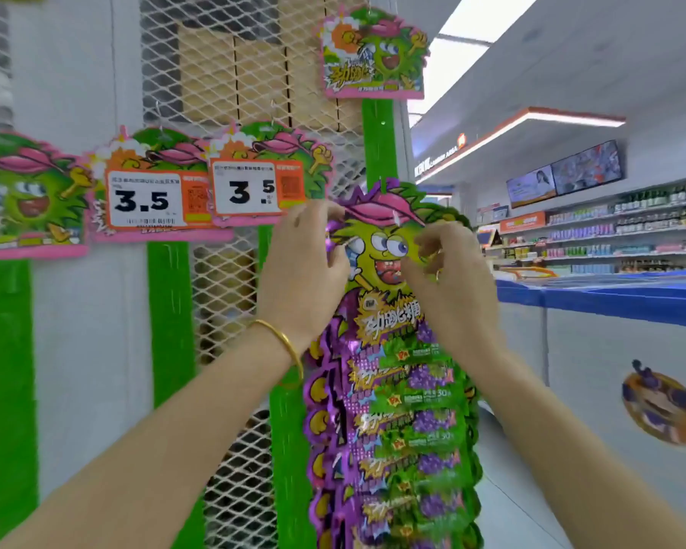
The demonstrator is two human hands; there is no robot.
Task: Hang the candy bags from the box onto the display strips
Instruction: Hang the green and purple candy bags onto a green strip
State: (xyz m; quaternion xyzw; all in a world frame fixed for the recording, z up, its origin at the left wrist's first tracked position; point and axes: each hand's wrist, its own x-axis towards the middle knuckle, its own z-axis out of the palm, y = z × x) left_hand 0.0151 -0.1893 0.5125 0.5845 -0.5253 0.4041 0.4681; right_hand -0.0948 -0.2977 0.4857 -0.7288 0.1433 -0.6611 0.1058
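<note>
A white mesh wall fills the far left, with green display strips hanging down it under cartoon header cards carrying 3.5 price tags. Near centre hangs a strip loaded with overlapping purple-and-green candy bags. The left hand and right hand each pinch its topper card, grip clamped on either edge.

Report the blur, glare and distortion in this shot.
Head view: wide-angle bend curves the ceiling light; the round sticker at the right edge and the lower candy bags smear; price tags stay readable; lighting is even.
</note>
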